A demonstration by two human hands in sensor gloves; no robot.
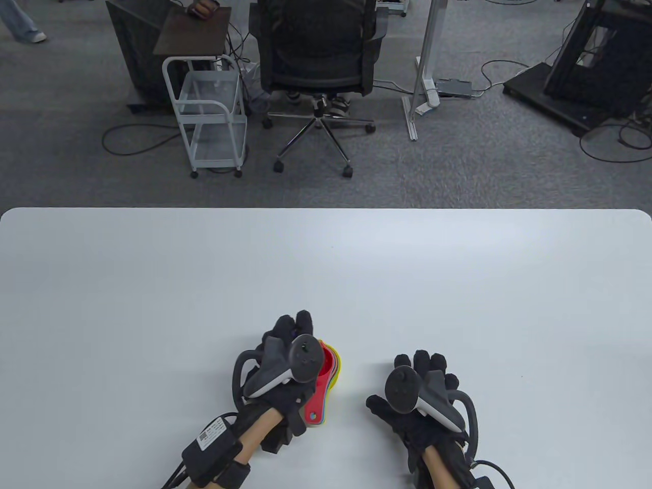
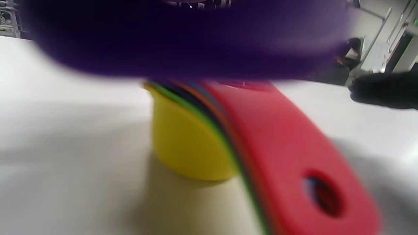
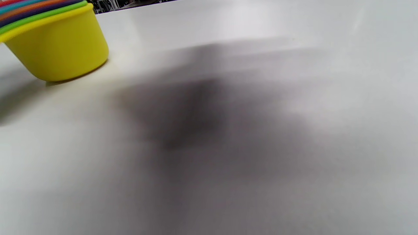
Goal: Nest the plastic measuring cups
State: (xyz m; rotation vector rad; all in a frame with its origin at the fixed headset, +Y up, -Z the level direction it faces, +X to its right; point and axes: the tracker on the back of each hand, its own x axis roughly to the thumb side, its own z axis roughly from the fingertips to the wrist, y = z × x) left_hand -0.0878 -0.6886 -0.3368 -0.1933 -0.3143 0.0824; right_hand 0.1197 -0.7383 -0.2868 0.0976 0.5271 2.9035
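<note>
A nested stack of coloured measuring cups (image 1: 332, 371) stands on the white table (image 1: 153, 305), with a yellow cup (image 2: 186, 143) outermost and a red one innermost. Its handles (image 1: 317, 411) point toward me, the red handle (image 2: 287, 147) on top. My left hand (image 1: 294, 328) lies over the stack's left side, and the tracker hides its grip. A blurred dark purple shape (image 2: 183, 39) crosses the top of the left wrist view; I cannot tell what it is. My right hand (image 1: 423, 367) rests flat on the table, fingers spread, to the right of the stack and apart from it. The yellow cup (image 3: 58, 49) shows in the right wrist view.
The far table edge (image 1: 326, 210) lies well beyond the hands. Past it on the floor stand an office chair (image 1: 316, 66) and a white cart (image 1: 209, 117).
</note>
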